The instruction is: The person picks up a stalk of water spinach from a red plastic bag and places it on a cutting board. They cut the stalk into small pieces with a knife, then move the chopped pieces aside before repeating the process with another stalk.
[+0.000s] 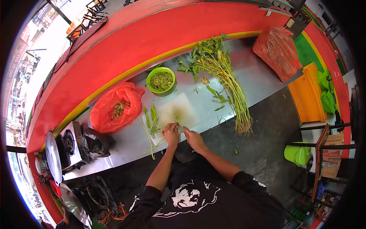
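On the metal counter lies a white cutting board [190, 114]. My left hand [170, 134] is closed on green stems at the board's near edge; leafy stems [153, 119] lie beside it on the left. My right hand [193, 139] is closed at the board's near edge, and a thin knife blade shows between the hands. A few cut green pieces [177, 117] lie on the board just beyond my hands. Behind the board stands a green bowl [161, 80] filled with chopped greens. A red plastic bag [117, 107] with plant scraps sits open to the left.
A large bundle of leafy stems with roots [232, 84] lies on the counter's right part. Another red bag [277, 52] sits at the far right end. A gas stove [72, 144] stands at the left, and a red wall [152, 42] runs behind the counter.
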